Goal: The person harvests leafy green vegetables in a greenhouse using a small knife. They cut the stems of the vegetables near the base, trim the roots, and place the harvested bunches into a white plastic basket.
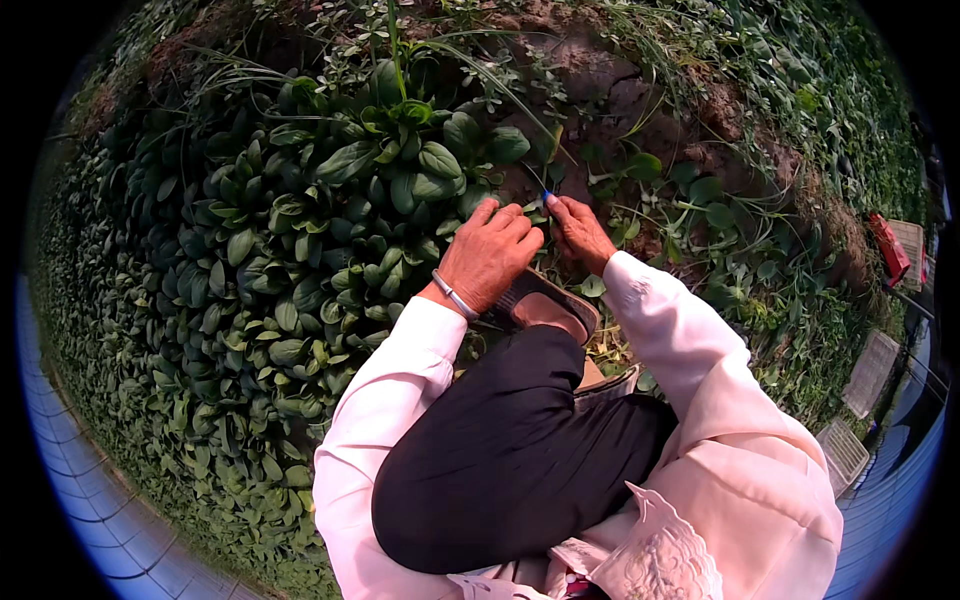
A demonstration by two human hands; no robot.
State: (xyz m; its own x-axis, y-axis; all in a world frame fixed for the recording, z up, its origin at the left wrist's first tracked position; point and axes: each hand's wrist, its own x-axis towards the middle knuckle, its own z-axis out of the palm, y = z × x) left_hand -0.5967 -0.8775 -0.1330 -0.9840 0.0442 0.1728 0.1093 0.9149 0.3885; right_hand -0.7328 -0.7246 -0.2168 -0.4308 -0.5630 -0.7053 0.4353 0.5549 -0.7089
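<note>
My right hand is closed around a small blue-handled knife; only a bit of its blue handle and a thin blade, slanting up and left, show. Just left of it is my left hand, with a bracelet at the wrist. Its fingers are curled at the edge of a bed of leafy greens, and whatever they may hold is hidden beneath them. A large leafy green plant with broad, dark, rounded leaves stands right beyond the left fingers. Bare soil lies around the blade.
Dense greens fill the left side. Low weeds and loose leaves cover the ground at right. My shoe is right below my hands, under my bent knee. Farther right are light crates and a red object. Paving runs along the lower left.
</note>
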